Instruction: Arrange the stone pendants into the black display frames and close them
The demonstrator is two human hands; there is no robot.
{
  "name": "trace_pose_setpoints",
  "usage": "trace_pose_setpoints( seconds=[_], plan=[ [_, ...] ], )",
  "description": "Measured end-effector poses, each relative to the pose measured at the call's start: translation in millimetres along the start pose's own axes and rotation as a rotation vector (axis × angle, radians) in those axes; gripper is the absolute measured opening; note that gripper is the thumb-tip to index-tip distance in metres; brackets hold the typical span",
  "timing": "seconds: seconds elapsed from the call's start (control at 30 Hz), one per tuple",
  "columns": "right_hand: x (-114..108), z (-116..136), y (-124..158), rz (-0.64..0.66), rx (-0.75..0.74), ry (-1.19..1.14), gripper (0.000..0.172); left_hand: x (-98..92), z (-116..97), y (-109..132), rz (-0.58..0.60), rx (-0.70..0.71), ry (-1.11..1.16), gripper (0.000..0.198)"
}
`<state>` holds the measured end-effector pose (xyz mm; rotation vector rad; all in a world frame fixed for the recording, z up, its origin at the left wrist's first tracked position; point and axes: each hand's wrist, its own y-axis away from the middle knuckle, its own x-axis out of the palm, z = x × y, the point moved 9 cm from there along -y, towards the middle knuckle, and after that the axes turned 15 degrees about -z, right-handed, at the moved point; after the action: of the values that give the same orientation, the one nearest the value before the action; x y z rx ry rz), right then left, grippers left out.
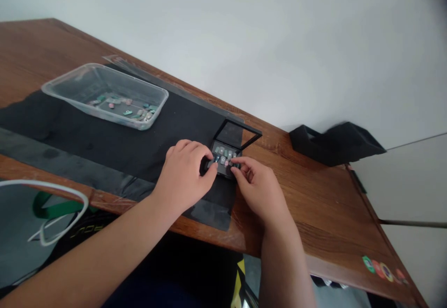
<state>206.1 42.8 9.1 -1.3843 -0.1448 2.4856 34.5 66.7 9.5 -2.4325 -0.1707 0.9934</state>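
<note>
A small black box with its clear lid tilted open stands on a black mat. Several small coloured pieces sit in rows inside it. My left hand curls round the box's near left edge, fingers closed against it. My right hand is at the box's near right corner, thumb and forefinger pinched over the pieces; what they hold is too small to make out.
A clear plastic tray with several coloured pieces lies at the back left of the mat. A black foam block rests on the wooden table near the wall. Round stickers mark the table's front right edge.
</note>
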Motion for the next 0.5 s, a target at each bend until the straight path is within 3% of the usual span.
trace_pose_setpoints(
  seconds=[0.27, 0.5],
  plan=[
    [0.4, 0.0, 0.9, 0.016, -0.011, -0.037, 0.022, -0.4, -0.6, 0.0, 0.004, -0.009, 0.018, 0.006],
    [-8.9, -5.3, -0.9, -0.089, 0.038, -0.102, 0.023, 0.1, -0.2, 0.2, 0.003, -0.001, 0.018, 0.004]
  ],
)
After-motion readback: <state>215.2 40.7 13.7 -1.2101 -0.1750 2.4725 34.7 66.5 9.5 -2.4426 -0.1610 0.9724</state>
